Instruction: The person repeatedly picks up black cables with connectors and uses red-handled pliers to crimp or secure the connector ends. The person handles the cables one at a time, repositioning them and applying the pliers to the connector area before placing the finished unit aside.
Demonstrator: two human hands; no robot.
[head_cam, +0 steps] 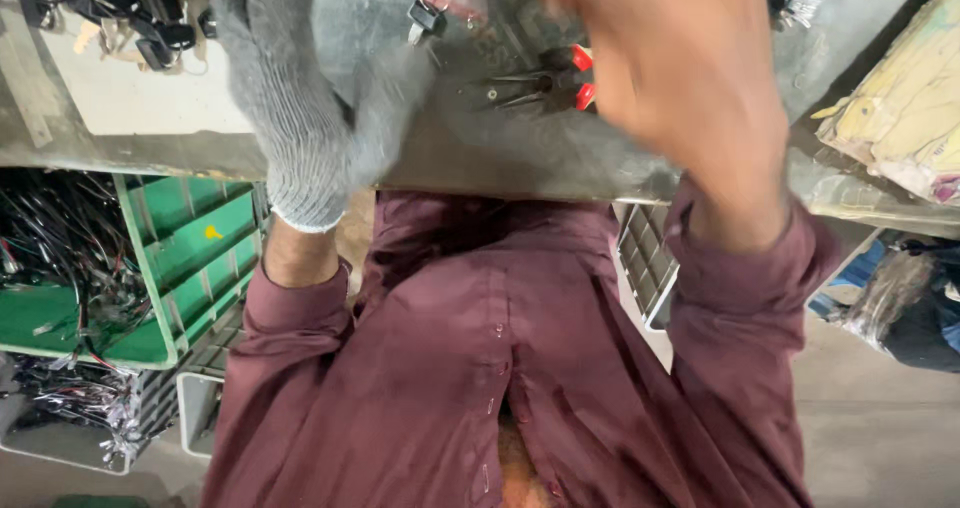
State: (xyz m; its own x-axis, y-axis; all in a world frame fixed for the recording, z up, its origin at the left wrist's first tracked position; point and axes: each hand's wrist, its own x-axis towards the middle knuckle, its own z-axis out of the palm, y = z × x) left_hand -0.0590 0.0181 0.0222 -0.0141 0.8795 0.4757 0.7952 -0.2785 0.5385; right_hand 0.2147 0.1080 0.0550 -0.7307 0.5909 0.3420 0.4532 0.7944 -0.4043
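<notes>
Your maroon shirt [500, 368] filled the lower middle of the view, buttoned down the front, with both sleeves reaching up toward the metal workbench [480, 163]. Your left hand [300, 98] wore a grey knitted glove with a white cuff, and it was raised over the front part of the bench; the fingers ran out of the top of the frame, so I could not tell whether they were spread or closed on anything. Your right hand [670, 78] was bare and badly blurred, held above the bench just right of centre; its grip could not be made out either.

Between your two hands, near the top edge, a small key with a black head [427, 18] hung on a ring, close to the gloved hand; whether either hand held it I could not tell. Just beside your right hand, a pair of pliers with red handle tips [545, 83] lay flat on the bench top, apart from the key.

Under the bench on your left stood a green plastic crate [180, 268], with bundles of dark wires [50, 238] beside it and more below. Off to your right, a pile of yellowish packets [905, 108] rested on the bench's far corner.
</notes>
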